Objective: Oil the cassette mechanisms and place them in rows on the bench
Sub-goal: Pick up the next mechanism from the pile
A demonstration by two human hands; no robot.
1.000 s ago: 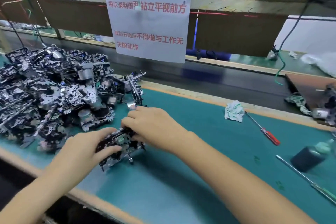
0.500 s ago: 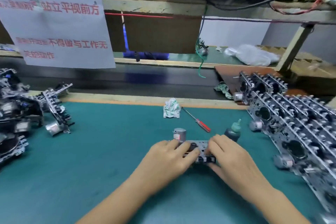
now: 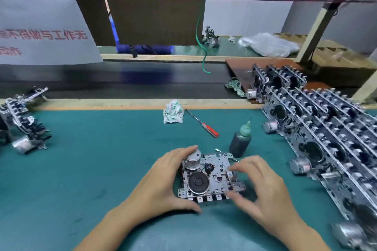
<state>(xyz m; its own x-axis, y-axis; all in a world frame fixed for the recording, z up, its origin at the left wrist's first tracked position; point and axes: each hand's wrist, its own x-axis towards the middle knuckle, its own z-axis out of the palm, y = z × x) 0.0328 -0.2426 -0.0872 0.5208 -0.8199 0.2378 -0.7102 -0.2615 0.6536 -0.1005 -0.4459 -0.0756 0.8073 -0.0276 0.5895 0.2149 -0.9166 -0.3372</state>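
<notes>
The cassette mechanism [image 3: 208, 179] lies flat on the green bench mat [image 3: 102, 159] at lower centre of the frame, flywheel and motor can facing up. The left hand [image 3: 163, 181] grips its left edge, fingers curled over the motor end and thumb low at the near corner. The right hand [image 3: 259, 191] curves around the right side, finger and thumb apart; motion blur hides whether they touch the plate.

The oil bottle [image 3: 240, 140] stands upright just behind the mechanism, toward the upper right, untouched. Finished units stand in rows [image 3: 318, 128] along the right of the frame; the unoiled pile [image 3: 22, 120] sits at far left.

To oil well, I judge the left hand should keep the plate steady while the right takes the bottle, touching the nozzle only to the pivots and avoiding the flywheel rim.
</notes>
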